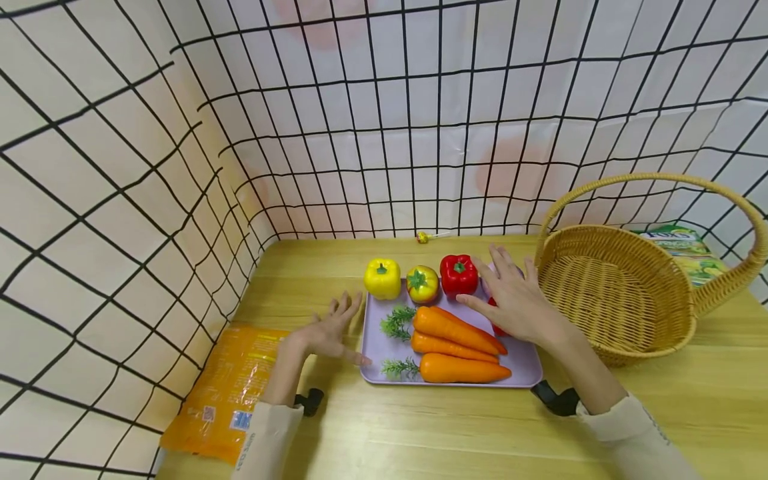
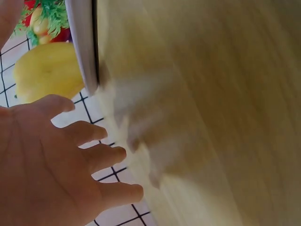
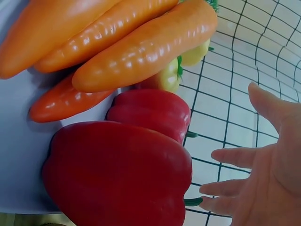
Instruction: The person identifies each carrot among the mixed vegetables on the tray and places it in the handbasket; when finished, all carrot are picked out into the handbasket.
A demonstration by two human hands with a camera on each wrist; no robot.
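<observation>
Two hands spread over a lilac tray on the bench, both released, fingers loosely apart and grasping nothing. The left hand is at the tray's left edge, near a yellow pepper; whether its thumb touches the rim, I cannot tell. The right hand is above the tray's right side, partly hiding a large red pepper. Carrots lie across the tray, tips rightward. Behind them another red pepper sits near the yellow one. A wicker basket stands to the right
</observation>
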